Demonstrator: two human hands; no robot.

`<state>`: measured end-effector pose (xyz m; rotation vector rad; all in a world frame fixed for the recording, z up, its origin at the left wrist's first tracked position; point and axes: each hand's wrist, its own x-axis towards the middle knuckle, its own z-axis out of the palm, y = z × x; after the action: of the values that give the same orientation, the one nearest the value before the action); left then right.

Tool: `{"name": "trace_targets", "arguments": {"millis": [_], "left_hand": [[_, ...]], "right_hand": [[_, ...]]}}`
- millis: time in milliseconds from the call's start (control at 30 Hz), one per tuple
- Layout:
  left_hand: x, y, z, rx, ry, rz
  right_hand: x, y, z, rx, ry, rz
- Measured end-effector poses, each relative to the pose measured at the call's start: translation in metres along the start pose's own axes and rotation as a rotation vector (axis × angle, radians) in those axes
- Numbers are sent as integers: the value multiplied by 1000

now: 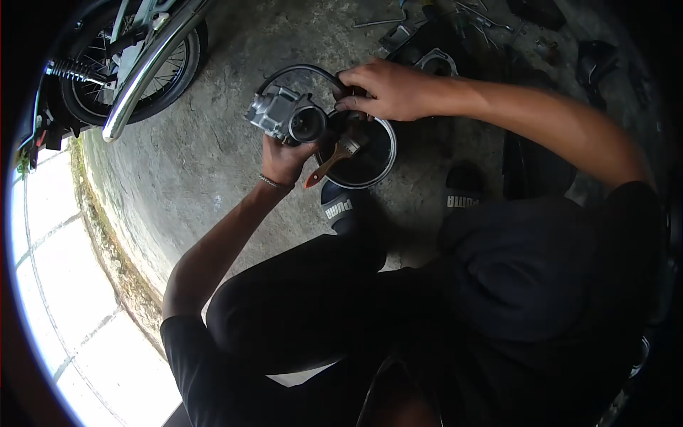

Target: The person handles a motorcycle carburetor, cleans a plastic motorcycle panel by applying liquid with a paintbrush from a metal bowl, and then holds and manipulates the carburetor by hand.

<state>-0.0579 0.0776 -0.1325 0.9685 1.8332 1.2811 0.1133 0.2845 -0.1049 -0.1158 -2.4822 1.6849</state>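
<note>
In the head view my left hand (pixel 282 158) is closed around the underside of a silver carburetor (pixel 276 112), its dark round mouth facing up toward me. A black hose (pixel 302 67) arcs from the carburetor over to my right hand (pixel 376 89), whose fingers are pinched on the hose's end. Both hands are above a round dark pan (pixel 390 153) with a light metal rim. A paintbrush (pixel 331 162) with an orange-tipped wooden handle leans over the pan's near left edge. My right fingers partly hide the inside of the pan.
A motorcycle wheel (pixel 186 67) and chrome exhaust pipe (pixel 153 67) stand at the upper left. Wrenches (pixel 487 18) and metal engine parts (pixel 435 62) lie on the concrete floor at the upper right. My slippers (pixel 464 188) are close behind the pan.
</note>
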Motion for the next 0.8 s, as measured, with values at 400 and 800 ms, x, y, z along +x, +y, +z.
{"name": "trace_targets", "arguments": {"millis": [400, 800], "left_hand": [[-43, -48, 53, 273, 75, 164], [-46, -41, 58, 75, 33, 80]], "right_hand": [[-54, 29, 67, -89, 498, -69], [-62, 55, 90, -126, 432, -223]]}}
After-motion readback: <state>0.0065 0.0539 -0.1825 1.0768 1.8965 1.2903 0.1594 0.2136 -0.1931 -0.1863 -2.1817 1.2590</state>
